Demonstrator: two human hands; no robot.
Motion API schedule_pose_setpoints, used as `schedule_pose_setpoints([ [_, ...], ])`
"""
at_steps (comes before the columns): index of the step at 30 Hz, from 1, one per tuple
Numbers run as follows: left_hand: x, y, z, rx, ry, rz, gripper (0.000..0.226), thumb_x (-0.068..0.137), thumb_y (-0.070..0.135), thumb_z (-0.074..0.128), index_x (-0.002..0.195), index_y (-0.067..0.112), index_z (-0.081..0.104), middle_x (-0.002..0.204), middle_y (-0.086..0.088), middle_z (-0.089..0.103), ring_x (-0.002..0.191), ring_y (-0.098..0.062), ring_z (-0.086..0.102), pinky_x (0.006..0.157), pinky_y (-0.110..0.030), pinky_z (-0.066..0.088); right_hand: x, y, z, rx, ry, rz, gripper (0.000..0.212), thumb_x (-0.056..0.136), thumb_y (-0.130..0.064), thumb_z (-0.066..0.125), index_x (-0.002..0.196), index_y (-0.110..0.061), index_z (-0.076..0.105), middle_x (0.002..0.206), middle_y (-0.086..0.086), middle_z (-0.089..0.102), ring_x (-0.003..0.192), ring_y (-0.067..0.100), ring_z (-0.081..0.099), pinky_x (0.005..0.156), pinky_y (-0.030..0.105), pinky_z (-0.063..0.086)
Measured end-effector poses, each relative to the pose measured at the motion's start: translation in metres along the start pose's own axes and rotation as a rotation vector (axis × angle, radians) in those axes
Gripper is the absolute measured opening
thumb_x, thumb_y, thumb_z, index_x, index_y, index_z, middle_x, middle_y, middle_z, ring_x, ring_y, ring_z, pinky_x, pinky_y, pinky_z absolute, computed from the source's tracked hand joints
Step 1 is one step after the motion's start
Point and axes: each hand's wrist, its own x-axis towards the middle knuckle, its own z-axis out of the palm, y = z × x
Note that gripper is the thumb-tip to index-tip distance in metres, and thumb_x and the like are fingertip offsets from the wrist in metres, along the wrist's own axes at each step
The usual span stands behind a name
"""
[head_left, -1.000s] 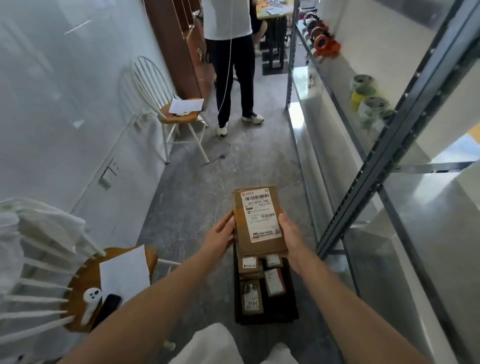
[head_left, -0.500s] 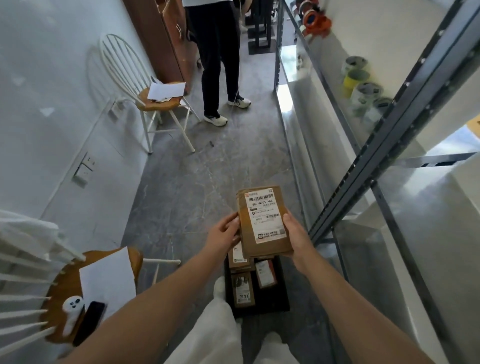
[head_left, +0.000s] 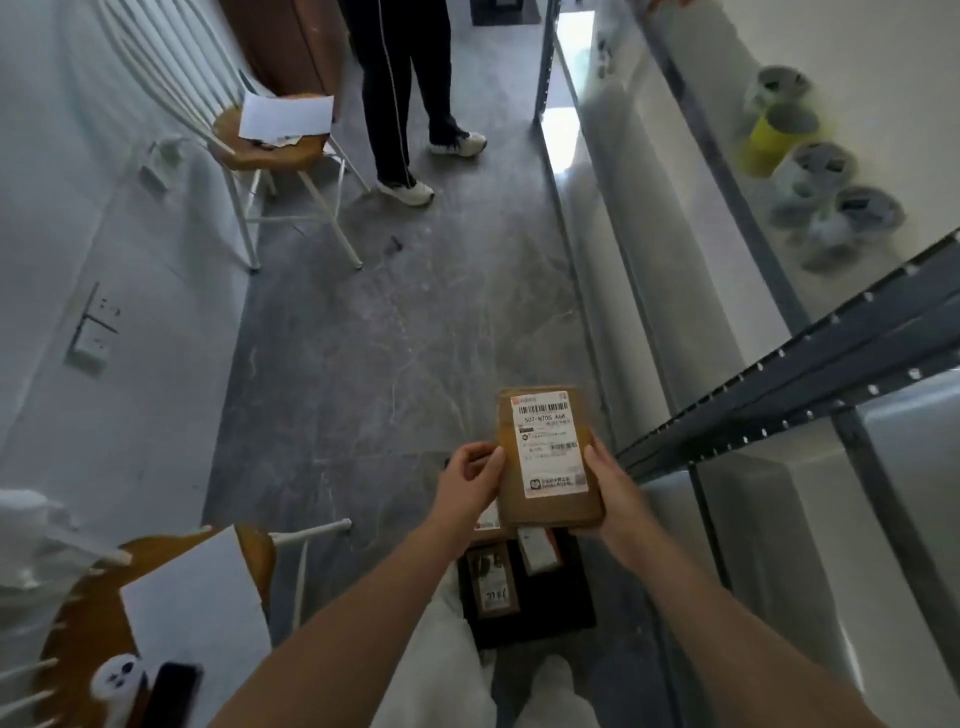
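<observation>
1. Hands are holding a brown parcel (head_left: 545, 457) label-up, above the grey floor (head_left: 395, 332).
2. Left hand (head_left: 467, 486) is pinching its left edge, fingers curled.
3. Right hand (head_left: 613, 488) is gripping its right edge and lower corner.
4. Smaller parcels (head_left: 491, 579) are lying in a black tray (head_left: 571, 613) beneath.

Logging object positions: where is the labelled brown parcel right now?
Head view, low and right of centre: the parcel is held between the left hand and right hand, above the black tray on the floor.
</observation>
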Motion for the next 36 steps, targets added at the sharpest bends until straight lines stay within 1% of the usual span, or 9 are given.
schedule_pose_setpoints([
  [6,0.053,-0.009,-0.041,0.129,-0.159,-0.118,0.030,0.082,0.042,0.073,0.106,0.027,0.063,0.115,0.000,0.069,0.099,-0.015,0.070,0.078,-0.032,0.060,0.040,0.025,0.025,0.012,0.117,0.094,0.032,0.101,-0.042,0.044,0.131,-0.048,0.052,0.115,-0.004,0.072,0.102,0.026,0.068,0.082,0.052,0.052],
  [10,0.079,-0.023,-0.043,0.178,-0.209,-0.196,0.023,0.089,0.029,0.070,0.108,0.020,0.061,0.119,-0.005,0.066,0.106,-0.021,0.068,0.086,-0.045,0.059,0.063,0.035,0.022,0.030,0.180,0.135,0.038,0.100,-0.041,0.048,0.137,-0.044,0.049,0.122,0.001,0.068,0.109,0.031,0.064,0.095,0.063,0.046],
  [16,0.111,-0.043,-0.026,0.287,-0.301,-0.257,0.042,0.095,0.015,0.061,0.137,0.018,0.053,0.124,0.002,0.061,0.112,-0.012,0.060,0.084,-0.021,0.055,0.096,0.070,0.001,0.003,0.253,0.178,0.039,0.097,-0.044,0.049,0.136,-0.051,0.046,0.115,-0.009,0.071,0.106,0.025,0.066,0.084,0.051,0.053],
  [20,0.138,-0.080,-0.025,0.353,-0.438,-0.344,0.064,0.091,-0.003,0.060,0.145,0.027,0.041,0.115,0.023,0.057,0.098,0.013,0.055,0.077,-0.008,0.050,0.132,0.111,-0.024,0.074,0.270,0.247,0.054,0.099,-0.013,0.049,0.147,-0.035,0.038,0.126,0.006,0.066,0.109,0.032,0.063,0.096,0.058,0.047],
  [23,0.167,-0.108,-0.024,0.386,-0.569,-0.378,0.077,0.088,-0.007,0.061,0.150,0.026,0.030,0.133,0.020,0.049,0.118,0.005,0.051,0.091,-0.014,0.048,0.167,0.139,-0.049,-0.010,0.231,0.250,0.059,0.098,-0.003,0.048,0.149,-0.030,0.034,0.141,0.012,0.054,0.117,0.032,0.058,0.103,0.054,0.044],
  [27,0.214,-0.156,-0.014,0.351,-0.515,-0.457,0.077,0.090,-0.009,0.057,0.147,0.036,0.029,0.134,0.011,0.052,0.123,-0.015,0.053,0.087,-0.021,0.053,0.226,0.176,-0.074,-0.072,0.248,0.297,0.057,0.099,-0.006,0.049,0.144,-0.040,0.040,0.129,0.002,0.063,0.105,0.020,0.065,0.083,0.039,0.055],
  [31,0.252,-0.213,-0.011,0.386,-0.408,-0.471,0.076,0.093,-0.003,0.057,0.144,0.046,0.030,0.122,0.013,0.058,0.118,-0.015,0.058,0.091,-0.029,0.056,0.279,0.207,-0.084,-0.175,0.144,0.256,0.065,0.100,-0.010,0.050,0.142,-0.058,0.032,0.137,-0.008,0.057,0.117,0.017,0.060,0.101,0.045,0.049],
  [34,0.277,-0.253,-0.011,0.346,-0.306,-0.511,0.075,0.094,-0.002,0.058,0.129,0.058,0.028,0.111,0.012,0.064,0.101,-0.009,0.063,0.070,-0.020,0.057,0.318,0.226,-0.087,-0.269,0.085,0.228,0.069,0.099,-0.011,0.052,0.141,-0.060,0.027,0.135,-0.014,0.052,0.108,0.000,0.057,0.082,0.020,0.053],
  [36,0.293,-0.274,-0.008,0.343,-0.228,-0.494,0.072,0.094,-0.001,0.058,0.132,0.055,0.032,0.113,0.005,0.067,0.102,-0.012,0.064,0.070,-0.020,0.057,0.342,0.238,-0.089,-0.310,0.087,0.209,0.071,0.099,-0.011,0.052,0.142,-0.060,0.025,0.133,-0.015,0.051,0.102,-0.005,0.054,0.074,0.014,0.048],
])
